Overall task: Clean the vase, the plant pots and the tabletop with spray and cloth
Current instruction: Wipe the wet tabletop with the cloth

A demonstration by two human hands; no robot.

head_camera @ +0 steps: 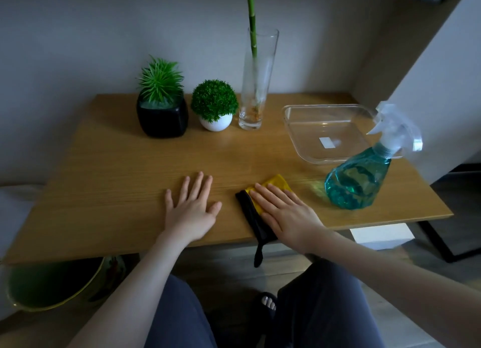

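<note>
Right hand flat, pressing cloth at near table edge; left hand open, flat beside. Wide wipe right risks toppling near spray bottle; vase, pots stand far.

Home living space, wooden side table, decorative potted plants, plain wall
</note>
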